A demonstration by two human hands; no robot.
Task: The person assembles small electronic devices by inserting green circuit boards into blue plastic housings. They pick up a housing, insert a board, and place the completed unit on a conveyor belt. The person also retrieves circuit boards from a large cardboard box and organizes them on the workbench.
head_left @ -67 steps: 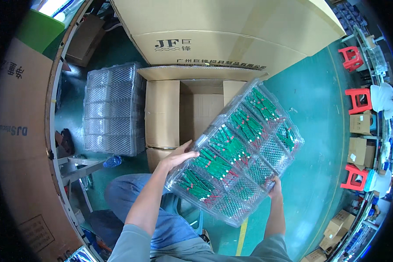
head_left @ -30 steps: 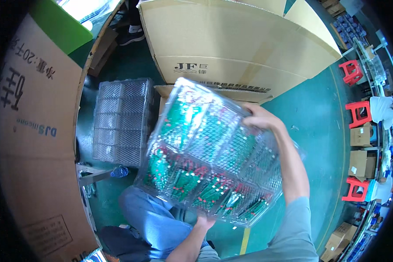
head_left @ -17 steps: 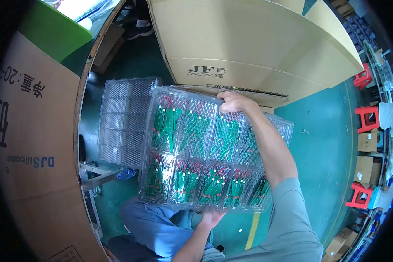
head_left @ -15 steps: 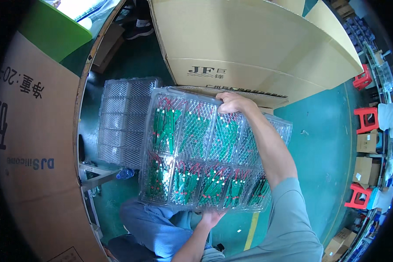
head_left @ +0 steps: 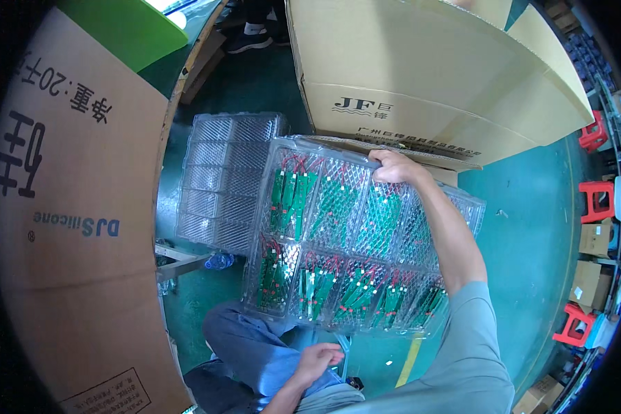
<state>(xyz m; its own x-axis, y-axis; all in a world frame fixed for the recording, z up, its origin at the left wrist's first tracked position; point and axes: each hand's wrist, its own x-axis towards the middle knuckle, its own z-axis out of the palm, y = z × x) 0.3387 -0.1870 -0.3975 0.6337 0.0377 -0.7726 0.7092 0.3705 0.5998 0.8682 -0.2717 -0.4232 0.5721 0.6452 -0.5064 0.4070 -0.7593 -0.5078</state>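
A clear plastic compartment tray lies tilted in front of me. Its compartments hold green circuit boards with red wires and small white connectors. My right hand is closed on the tray's far rim, thumb on the near side. Below the near edge, over my lap, my left hand is apart from the tray with its fingers curled; nothing shows in them. Another clear tray, with no boards visible in it, sits behind and to the left. What supports the filled tray is hidden.
A large open cardboard carton stands just beyond the tray. At left, another brown carton rises beside a table edge and a metal frame. Red stools and shelving line the far right. A person's shoe shows at the top.
My left hand has come off the tray's near edge and drawn back toward my lap, fingers curling. My right hand keeps hold of the far rim. The whole view has shifted slightly.
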